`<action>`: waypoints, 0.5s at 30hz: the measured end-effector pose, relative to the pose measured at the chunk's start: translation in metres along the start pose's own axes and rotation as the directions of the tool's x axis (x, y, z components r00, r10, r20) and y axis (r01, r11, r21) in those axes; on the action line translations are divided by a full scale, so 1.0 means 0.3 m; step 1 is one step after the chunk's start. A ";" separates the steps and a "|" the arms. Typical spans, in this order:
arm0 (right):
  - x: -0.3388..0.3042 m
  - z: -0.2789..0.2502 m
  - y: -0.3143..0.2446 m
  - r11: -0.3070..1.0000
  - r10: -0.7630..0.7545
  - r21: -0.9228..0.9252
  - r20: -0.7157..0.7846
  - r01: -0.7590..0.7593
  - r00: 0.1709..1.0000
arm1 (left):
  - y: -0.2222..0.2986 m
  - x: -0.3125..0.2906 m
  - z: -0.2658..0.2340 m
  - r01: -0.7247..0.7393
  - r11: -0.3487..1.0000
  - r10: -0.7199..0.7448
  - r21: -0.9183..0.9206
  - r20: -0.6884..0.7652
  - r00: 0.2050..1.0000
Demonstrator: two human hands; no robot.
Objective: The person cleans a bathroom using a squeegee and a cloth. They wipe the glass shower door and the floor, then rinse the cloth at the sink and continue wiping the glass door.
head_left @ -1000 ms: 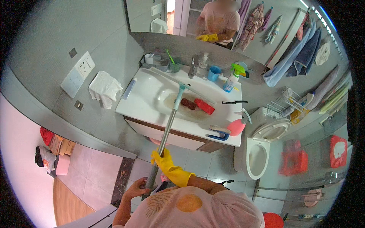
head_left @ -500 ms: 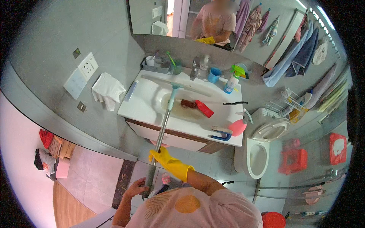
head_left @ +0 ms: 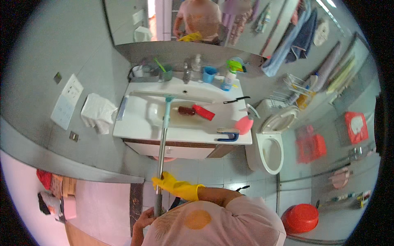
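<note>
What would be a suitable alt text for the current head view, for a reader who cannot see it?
A yellow-gloved right hand and a bare left hand hold a long-handled tool whose wide crossbar is over a white bathroom sink. A red object and a dark brown object lie in it; a toilet stands to the right.

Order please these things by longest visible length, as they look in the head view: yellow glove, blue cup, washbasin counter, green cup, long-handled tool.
1. Washbasin counter
2. Long-handled tool
3. Yellow glove
4. Blue cup and green cup: they look nearly alike, so I leave them unranked.
</note>
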State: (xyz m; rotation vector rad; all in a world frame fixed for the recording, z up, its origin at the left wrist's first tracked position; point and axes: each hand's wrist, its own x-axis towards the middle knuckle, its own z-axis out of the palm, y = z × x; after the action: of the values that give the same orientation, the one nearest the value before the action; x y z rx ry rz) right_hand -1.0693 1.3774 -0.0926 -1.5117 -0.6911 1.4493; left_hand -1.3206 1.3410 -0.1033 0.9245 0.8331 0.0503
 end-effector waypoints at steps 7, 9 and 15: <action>-0.159 0.060 0.032 0.985 0.062 0.138 0.262 -0.101 0.963 | -0.124 -0.111 -0.091 0.088 0.970 -0.117 0.226 0.119 0.986; -0.203 0.073 0.029 0.958 0.147 0.216 0.193 -0.188 0.970 | -0.190 -0.103 -0.113 0.021 0.987 -0.048 0.159 0.168 0.985; -0.193 -0.019 -0.054 0.902 -0.102 0.428 0.073 0.061 0.992 | -0.100 -0.004 -0.060 0.036 0.971 -0.048 0.238 0.044 0.998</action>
State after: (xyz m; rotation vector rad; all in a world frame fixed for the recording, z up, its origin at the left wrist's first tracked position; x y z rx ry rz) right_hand -1.0698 1.3326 -0.0520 -1.0702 -0.4469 1.4973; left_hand -1.3422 1.3342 -0.1300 1.1282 0.8238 -0.1107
